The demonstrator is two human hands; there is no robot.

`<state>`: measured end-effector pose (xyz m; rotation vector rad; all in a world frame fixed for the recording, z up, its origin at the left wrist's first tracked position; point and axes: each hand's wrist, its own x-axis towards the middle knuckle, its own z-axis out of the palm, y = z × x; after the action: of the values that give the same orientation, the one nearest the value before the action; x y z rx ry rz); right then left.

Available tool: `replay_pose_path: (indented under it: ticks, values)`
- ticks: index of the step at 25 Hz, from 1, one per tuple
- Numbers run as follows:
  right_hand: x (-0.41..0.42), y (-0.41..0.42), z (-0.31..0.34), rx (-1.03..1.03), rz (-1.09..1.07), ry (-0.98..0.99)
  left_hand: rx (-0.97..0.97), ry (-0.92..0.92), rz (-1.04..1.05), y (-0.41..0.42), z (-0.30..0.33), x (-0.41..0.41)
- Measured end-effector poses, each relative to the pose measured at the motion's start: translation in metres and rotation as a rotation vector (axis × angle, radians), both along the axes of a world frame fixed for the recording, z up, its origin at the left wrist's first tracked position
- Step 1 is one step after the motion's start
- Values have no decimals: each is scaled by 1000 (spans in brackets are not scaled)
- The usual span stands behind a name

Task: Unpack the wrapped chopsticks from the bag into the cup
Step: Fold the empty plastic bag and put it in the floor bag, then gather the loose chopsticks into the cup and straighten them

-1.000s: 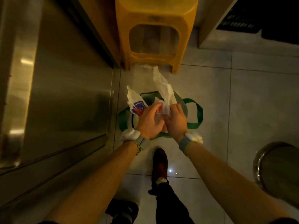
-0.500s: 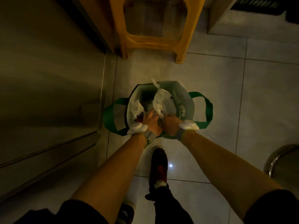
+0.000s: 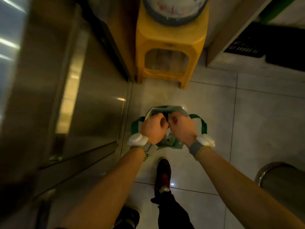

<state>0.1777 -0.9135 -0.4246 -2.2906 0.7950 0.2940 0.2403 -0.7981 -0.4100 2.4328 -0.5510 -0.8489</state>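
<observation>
A green tote bag (image 3: pixel 179 110) with green handles stands open on the tiled floor. My left hand (image 3: pixel 152 128) and my right hand (image 3: pixel 182 127) are both curled into fists side by side over its mouth. They seem to pinch white plastic packaging (image 3: pixel 168 135) that shows between my wrists inside the bag. No wrapped chopsticks can be made out. A round grey cup-like container (image 3: pixel 173 21) with white and red contents sits on a yellow plastic stool (image 3: pixel 171 40) beyond the bag.
A stainless steel cabinet (image 3: pixel 92 103) runs along the left. A round steel bin (image 3: pixel 283 180) stands at the lower right. My dark shoe (image 3: pixel 163 172) is just behind the bag. A dark mat (image 3: pixel 270 47) lies at the upper right.
The view has tilted up, bringing the stool's top and the grey container into sight. My hands have risen from deep in the bag to its mouth, and the tall white plastic no longer sticks up.
</observation>
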Motion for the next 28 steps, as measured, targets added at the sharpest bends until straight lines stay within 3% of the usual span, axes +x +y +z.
replay_pose_path:
  ticks: [2, 9, 13, 21, 28]
  values:
    - [8, 9, 67, 15, -14, -119, -83, -27, 54, 13, 69, 7]
    - [49, 85, 323, -100, 246, -440, -176, -256, 139, 110, 314, 27]
    - [48, 175, 415, -74, 418, -548, -214, -358, 412, 212, 405, 10]
    - [26, 379, 474, 80, 799, -637, -204, -488, 874, 420, 470, -71]
    - [-4, 544, 469, 168, 1035, -602, -124, -490, 1176, 583, 471, -160]
